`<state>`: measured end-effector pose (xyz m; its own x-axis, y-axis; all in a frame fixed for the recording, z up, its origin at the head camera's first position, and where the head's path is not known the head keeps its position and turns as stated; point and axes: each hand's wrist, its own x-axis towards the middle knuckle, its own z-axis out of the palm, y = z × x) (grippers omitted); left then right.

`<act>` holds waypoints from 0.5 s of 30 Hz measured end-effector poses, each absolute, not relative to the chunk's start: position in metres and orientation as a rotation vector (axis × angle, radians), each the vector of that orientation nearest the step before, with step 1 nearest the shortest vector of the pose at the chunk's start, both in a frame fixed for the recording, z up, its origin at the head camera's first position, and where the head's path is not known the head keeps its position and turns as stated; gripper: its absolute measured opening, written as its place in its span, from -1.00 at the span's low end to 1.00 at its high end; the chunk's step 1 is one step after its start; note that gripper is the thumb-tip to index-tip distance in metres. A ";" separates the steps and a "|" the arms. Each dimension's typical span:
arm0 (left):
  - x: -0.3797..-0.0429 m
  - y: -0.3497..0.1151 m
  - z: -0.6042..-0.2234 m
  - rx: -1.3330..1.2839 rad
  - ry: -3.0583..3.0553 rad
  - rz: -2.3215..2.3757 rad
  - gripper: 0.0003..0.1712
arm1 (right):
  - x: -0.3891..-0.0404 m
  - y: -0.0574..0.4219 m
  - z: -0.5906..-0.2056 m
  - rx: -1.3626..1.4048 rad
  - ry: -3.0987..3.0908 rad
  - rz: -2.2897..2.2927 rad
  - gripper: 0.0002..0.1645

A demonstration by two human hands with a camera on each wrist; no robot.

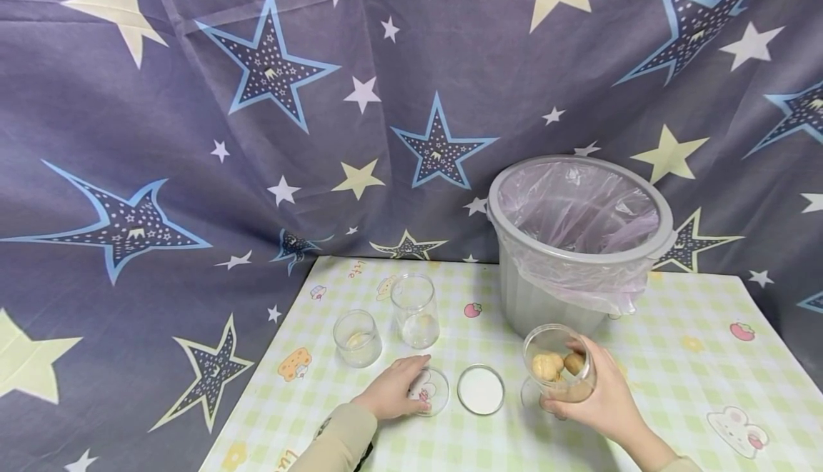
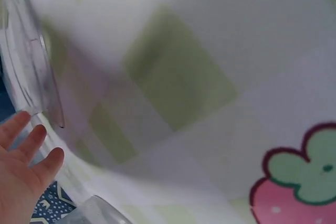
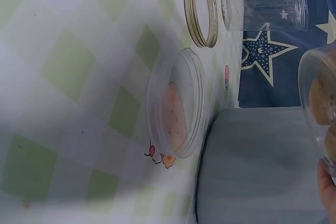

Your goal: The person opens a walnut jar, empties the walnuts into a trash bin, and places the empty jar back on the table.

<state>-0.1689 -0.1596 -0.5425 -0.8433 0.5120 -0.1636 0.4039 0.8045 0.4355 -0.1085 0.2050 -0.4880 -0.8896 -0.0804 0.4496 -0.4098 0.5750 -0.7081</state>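
My right hand [image 1: 601, 386] grips a clear plastic jar [image 1: 575, 391] from its right side, tilted above the table. Several round tan-brown pieces [image 1: 548, 367] lie inside it; the right wrist view shows part of this jar at its right edge. Below the jar lies a clear lid [image 3: 178, 103] on the cloth. My left hand [image 1: 393, 390] is at the left rim of another clear lid [image 1: 439, 392]; in the left wrist view its fingers [image 2: 47, 166] look loosely straight and spread. Between the hands lies a white lid with a metallic rim [image 1: 481, 390].
A short clear jar [image 1: 358, 349] and a taller clear jar [image 1: 414, 315] stand behind the left hand. A grey bin [image 1: 546, 300] with a pinkish plastic liner stands behind the right hand. The checked tablecloth [image 1: 681, 393] meets a starry curtain [image 1: 360, 43] at the back.
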 end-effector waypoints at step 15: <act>-0.165 -0.142 -0.513 0.769 2.771 0.684 -0.29 | -0.107 0.207 -0.488 0.330 -2.442 1.266 0.28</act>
